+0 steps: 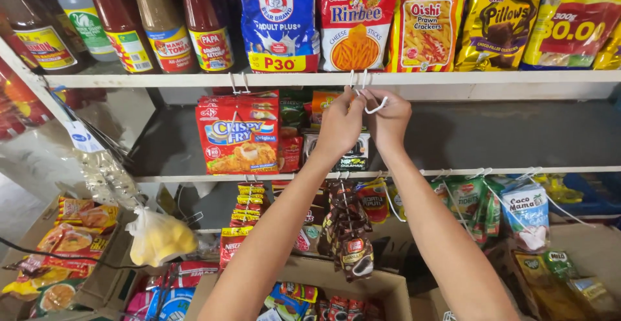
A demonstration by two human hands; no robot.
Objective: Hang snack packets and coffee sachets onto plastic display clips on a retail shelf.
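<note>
Both my arms reach up to the front edge of the top white shelf [453, 77]. My left hand [341, 123] pinches the lower part of a white hook [357, 80] that hangs from that edge. My right hand [388, 119] is right beside it, its fingers closed on a second white hook [377, 106]. Red sachets of breading mix [238, 133] hang from another hook to the left of my hands. Behind my hands, partly hidden, hang dark sachets [356, 156].
Sauce bottles [165, 23] and snack bags [357, 20] stand on the top shelf. Strips of coffee sachets [352, 230] and drink-mix packets [524, 208] hang from the lower shelf. An open cardboard box [381, 288] of sachets sits below. A clear bag of yellow pieces [158, 237] hangs at left.
</note>
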